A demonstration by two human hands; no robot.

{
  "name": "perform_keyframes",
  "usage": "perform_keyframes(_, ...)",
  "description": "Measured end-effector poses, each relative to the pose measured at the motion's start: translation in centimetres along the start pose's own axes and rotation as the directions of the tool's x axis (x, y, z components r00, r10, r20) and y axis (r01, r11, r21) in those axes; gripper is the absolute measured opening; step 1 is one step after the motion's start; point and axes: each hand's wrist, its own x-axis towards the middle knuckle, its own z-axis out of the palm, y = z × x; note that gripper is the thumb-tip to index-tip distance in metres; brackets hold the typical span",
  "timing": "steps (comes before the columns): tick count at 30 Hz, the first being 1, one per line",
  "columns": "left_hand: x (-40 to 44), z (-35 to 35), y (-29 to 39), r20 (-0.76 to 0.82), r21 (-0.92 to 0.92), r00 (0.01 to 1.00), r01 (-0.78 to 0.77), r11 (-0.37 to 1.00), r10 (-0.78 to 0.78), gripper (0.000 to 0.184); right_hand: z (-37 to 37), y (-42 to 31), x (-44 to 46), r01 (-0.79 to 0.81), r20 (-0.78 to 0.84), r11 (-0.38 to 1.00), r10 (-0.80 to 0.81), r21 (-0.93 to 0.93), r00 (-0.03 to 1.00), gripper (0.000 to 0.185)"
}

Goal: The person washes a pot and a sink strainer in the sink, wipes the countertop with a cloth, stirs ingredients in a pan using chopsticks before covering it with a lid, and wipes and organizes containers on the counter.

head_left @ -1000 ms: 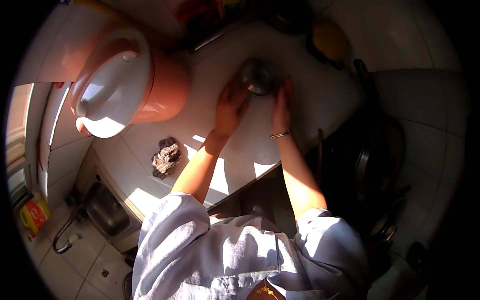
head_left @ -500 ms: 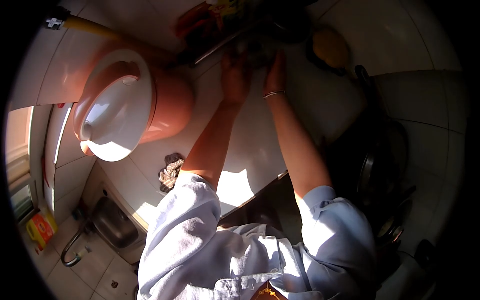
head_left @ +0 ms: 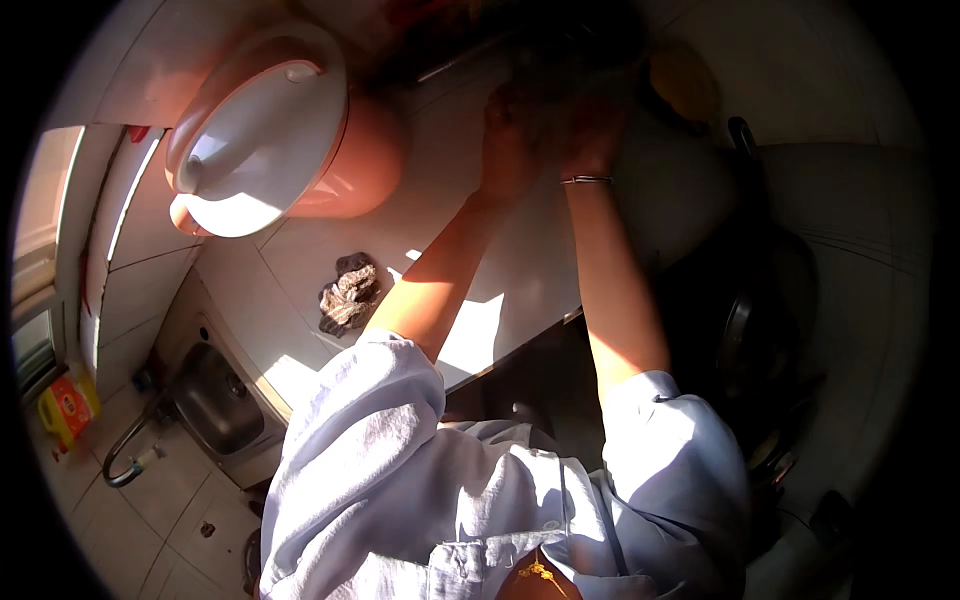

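Both arms stretch forward over the white tiled counter (head_left: 440,210) into deep shadow. My left hand (head_left: 508,145) is at the far side of the counter, its fingers lost in the dark. Beside it on the right is my right hand (head_left: 594,138), with a thin bracelet (head_left: 586,180) at the wrist. A dim gap lies between the two hands, and I cannot make out whether they hold anything there. Dark, unclear objects (head_left: 560,45) stand just beyond the fingertips. A crumpled brown and black cloth (head_left: 349,296) lies nearer me, left of my left forearm.
A large pink pot with a white lid (head_left: 262,150) stands at the left. Below it is a metal sink (head_left: 215,400) with a curved tap (head_left: 130,460). A yellowish round thing (head_left: 684,88) sits at the back right; a dark pan (head_left: 745,330) is at the right.
The view has tipped, so the pot and cloth appear higher. Both hands have shifted right in the picture and sit closer to me relative to the counter. Their fingers are now harder to see.
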Motion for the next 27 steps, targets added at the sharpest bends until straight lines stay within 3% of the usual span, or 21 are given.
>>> perform_keyframes(2, -4.6, -3.6, 1.6, -0.040, -0.037, 0.998, 0.049, 0.998, -0.051, 0.048, -1.8, -0.4, -7.5, -0.114, 0.303, 0.993, 0.098, 0.037, 0.948, 0.059)
perform_keyframes(4, -7.5, -6.9, 4.3, -0.014, -0.043, 0.997, 0.078, 0.996, -0.079, 0.044, -2.9, -1.1, -13.3, -0.219, 0.360, 0.975, 0.194, 0.030, 0.913, 0.062)
perform_keyframes(7, -14.7, -12.4, 5.4, -0.040, -0.210, 0.968, 0.232, 0.950, -0.246, 0.039, -4.9, 0.6, -21.0, -0.414, 0.384, 0.909, 0.366, 0.046, 0.847, 0.066)
perform_keyframes(10, -20.1, -17.9, 5.9, -0.166, -0.187, 0.931, 0.295, 0.937, -0.326, 0.035, -5.5, 3.5, -27.4, -0.454, 0.409, 0.879, 0.472, -0.148, 0.781, 0.069)
perform_keyframes(11, -21.7, -19.4, 5.9, -0.199, -0.174, 0.929, 0.280, 0.944, -0.313, 0.034, -5.8, 4.8, -29.1, -0.412, 0.491, 0.881, 0.472, -0.232, 0.732, 0.068)
perform_keyframes(12, -22.6, -20.6, 4.8, -0.249, -0.150, 0.903, 0.321, 0.935, -0.350, 0.034, -5.6, 7.0, -29.8, -0.336, 0.455, 0.871, 0.478, -0.359, 0.752, 0.059)
perform_keyframes(13, -23.7, -21.5, 3.8, -0.270, -0.152, 0.889, 0.340, 0.928, -0.370, 0.035, -5.8, 9.5, -30.7, -0.203, 0.565, 0.910, 0.388, -0.363, 0.728, 0.042)
perform_keyframes(14, -24.6, -22.5, 2.4, -0.268, -0.205, 0.870, 0.369, 0.907, -0.415, 0.036, -6.4, 13.6, -30.3, 0.272, 0.746, 0.833, 0.227, -0.482, 0.626, 0.041)
perform_keyframes(15, -25.3, -23.5, 1.0, -0.257, -0.254, 0.850, 0.401, 0.880, -0.461, 0.038, -5.5, 14.5, -31.2, 0.614, 0.816, 0.584, 0.159, -0.531, 0.555, 0.041)
perform_keyframes(16, -25.7, -24.1, 0.0, -0.202, -0.370, 0.819, 0.445, 0.816, -0.538, 0.040, -4.7, 14.2, -32.1, 0.786, 0.835, 0.284, 0.237, -0.549, 0.497, 0.045)
perform_keyframes(17, -25.9, -24.6, -0.7, -0.140, -0.471, 0.781, 0.489, 0.735, -0.609, 0.041, -3.9, 12.6, -33.1, 0.879, 0.828, 0.048, 0.366, -0.474, 0.426, 0.039)
perform_keyframes(19, -26.3, -25.3, -1.4, 0.004, -0.558, 0.765, 0.536, 0.633, -0.644, 0.044, -4.3, 14.6, -33.0, 0.921, 0.842, -0.057, 0.387, -0.386, 0.377, 0.029)
perform_keyframes(23, -27.3, -25.8, -2.4, 0.150, -0.551, 0.762, 0.594, 0.586, -0.631, 0.043, -5.2, 14.0, -34.7, 0.867, 0.737, -0.189, 0.462, -0.461, 0.493, 0.023)
perform_keyframes(25, -27.8, -25.4, -2.8, 0.198, -0.476, 0.745, 0.641, 0.602, -0.637, 0.042, -7.2, 15.0, -35.6, 0.726, 0.654, -0.137, 0.346, -0.674, 0.673, 0.021)
perform_keyframes(26, -27.7, -25.2, -1.6, 0.215, -0.370, 0.763, 0.642, 0.672, -0.610, 0.039, -7.9, 14.2, -36.0, 0.648, 0.598, -0.042, 0.342, -0.761, 0.725, 0.021)
perform_keyframes(27, -27.9, -24.9, -1.8, 0.266, -0.402, 0.785, 0.618, 0.676, -0.559, 0.038, -8.7, 12.9, -36.5, 0.553, 0.538, 0.058, 0.334, -0.831, 0.774, 0.021)
